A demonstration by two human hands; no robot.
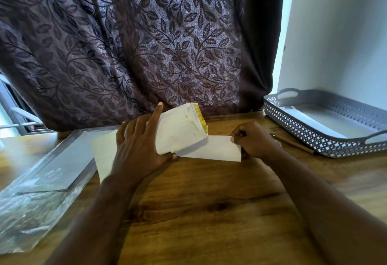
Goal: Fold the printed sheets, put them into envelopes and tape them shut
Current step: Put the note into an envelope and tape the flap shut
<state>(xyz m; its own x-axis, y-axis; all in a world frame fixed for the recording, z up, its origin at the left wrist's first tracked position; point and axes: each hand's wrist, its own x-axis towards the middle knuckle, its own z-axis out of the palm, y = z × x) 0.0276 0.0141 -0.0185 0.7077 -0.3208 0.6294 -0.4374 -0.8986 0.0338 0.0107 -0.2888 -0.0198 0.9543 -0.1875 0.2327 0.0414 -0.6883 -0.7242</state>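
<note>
The left hand point(138, 139) grips a white paper envelope point(180, 128) with a yellow strip on its open flap. The right hand point(253, 139) pinches a folded white sheet point(211, 148), its left end inside the envelope's mouth, toward 9 o'clock.

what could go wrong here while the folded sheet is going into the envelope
1. The folded sheet is only partly in; it may snag at the envelope mouth and crumple.
2. The right hand pinches only its far end, so pushing may buckle it.
3. The left hand may pinch the envelope's mouth closed.
</note>
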